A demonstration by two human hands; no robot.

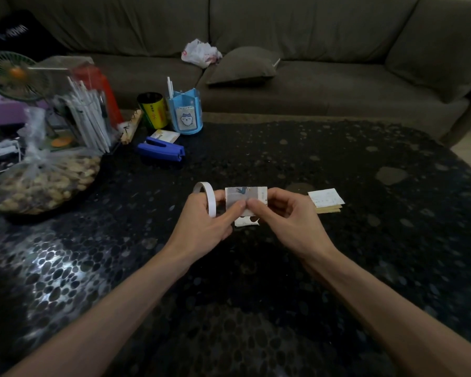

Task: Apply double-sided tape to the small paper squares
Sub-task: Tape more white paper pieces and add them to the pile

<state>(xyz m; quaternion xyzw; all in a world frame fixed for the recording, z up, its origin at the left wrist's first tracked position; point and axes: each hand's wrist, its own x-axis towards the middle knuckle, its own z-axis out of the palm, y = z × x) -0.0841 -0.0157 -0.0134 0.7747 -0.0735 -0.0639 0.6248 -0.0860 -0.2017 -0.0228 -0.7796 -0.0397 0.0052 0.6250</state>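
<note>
Left hand (204, 216) and right hand (280, 213) pinch printed small paper square (246, 195) at its lower edge, thumb tips together, over mid tabletop (337, 268) | thin white tape roll (210, 197) ring against left fingers | flat paper stack (326, 201) nearer right edge

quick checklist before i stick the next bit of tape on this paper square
1. Paper square held steady: ok, left hand and right hand both pinch it above the table.
2. Tape roll at hand: ok, at the left hand's fingers.
3. Tape already on the square: cannot tell, the thumbs cover that spot.
4. More squares ready: ok, a paper stack lies right of the right hand.
5. Spot below the hands free: not ok, a paper scrap lies there.
</note>
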